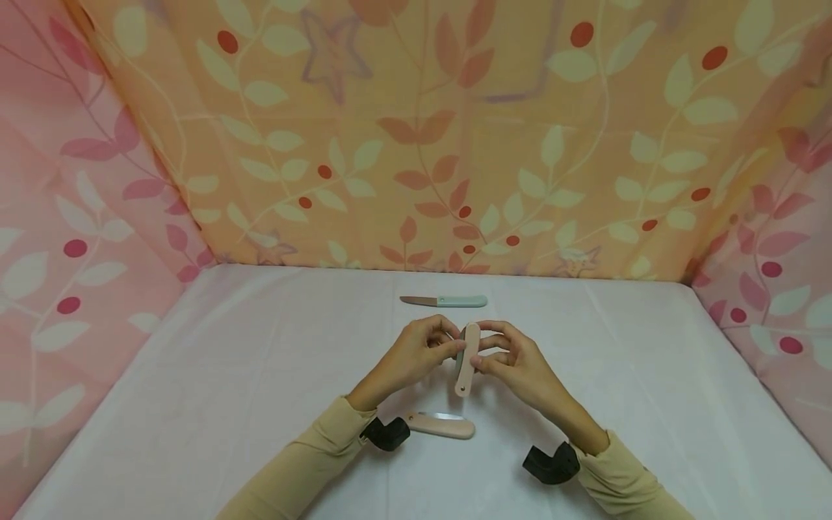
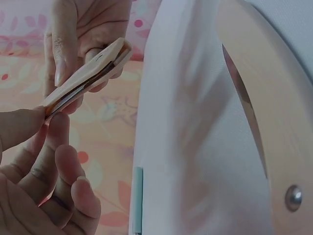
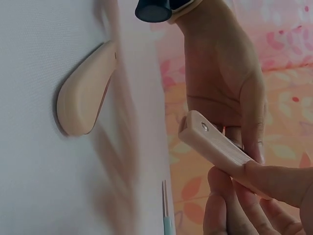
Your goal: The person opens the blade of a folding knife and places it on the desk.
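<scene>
Between both hands, above the table, is a folding knife (image 1: pixel 469 365) with a pale pink handle and a rivet near its lower end. Its blade lies mostly folded along the handle, a dark strip showing on the left side. My left hand (image 1: pixel 419 347) pinches the knife near its upper end with thumb and fingertips. From the right, my right hand (image 1: pixel 513 354) holds the handle between thumb and fingers. Nearer me, a second pale pink folding knife (image 1: pixel 443 426) lies on the table, its blade largely tucked in.
Toward the back of the white-covered table (image 1: pixel 260 375) lies a knife with a mint-green handle (image 1: pixel 463 301), its blade out and pointing left. Patterned cloth walls (image 1: pixel 403 144) enclose the table at the back and sides. Black wrist mounts (image 1: pixel 552 464) project from both sleeves.
</scene>
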`<state>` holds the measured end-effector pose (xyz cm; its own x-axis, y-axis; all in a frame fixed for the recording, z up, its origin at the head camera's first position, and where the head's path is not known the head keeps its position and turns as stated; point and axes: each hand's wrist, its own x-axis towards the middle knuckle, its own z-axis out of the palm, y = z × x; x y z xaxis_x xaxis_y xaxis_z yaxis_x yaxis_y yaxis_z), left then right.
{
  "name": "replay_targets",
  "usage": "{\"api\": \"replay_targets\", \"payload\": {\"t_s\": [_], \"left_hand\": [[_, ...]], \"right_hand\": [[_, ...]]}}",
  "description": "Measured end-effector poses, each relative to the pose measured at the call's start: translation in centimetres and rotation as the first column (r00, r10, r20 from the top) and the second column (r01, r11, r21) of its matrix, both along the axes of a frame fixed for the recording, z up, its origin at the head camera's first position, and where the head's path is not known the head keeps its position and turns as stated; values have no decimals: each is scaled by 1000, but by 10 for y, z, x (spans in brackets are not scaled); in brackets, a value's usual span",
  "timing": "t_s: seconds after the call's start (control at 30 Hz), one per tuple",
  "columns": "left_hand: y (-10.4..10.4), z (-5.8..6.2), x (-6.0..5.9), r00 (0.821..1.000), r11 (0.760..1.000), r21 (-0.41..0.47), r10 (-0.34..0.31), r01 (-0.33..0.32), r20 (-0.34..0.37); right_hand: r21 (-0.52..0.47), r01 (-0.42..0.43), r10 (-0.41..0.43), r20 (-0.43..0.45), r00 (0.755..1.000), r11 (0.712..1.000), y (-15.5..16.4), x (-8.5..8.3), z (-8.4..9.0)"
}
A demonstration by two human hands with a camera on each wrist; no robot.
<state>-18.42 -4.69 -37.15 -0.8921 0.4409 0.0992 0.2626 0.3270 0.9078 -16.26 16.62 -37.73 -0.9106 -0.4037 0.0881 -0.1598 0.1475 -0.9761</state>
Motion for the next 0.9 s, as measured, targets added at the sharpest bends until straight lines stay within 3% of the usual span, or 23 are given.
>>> {"api": "replay_targets", "payload": {"t_s": [0.4,0.9], "left_hand": [[0,3,2,1000,1000,-26,-17,17,-3],[-1,3,1,999,999,-20,31,-32,-26]], "right_hand": [[47,62,-63,18,998,997,-3,4,2],[30,109,-109,8,994,994,-3,0,-2]]}}
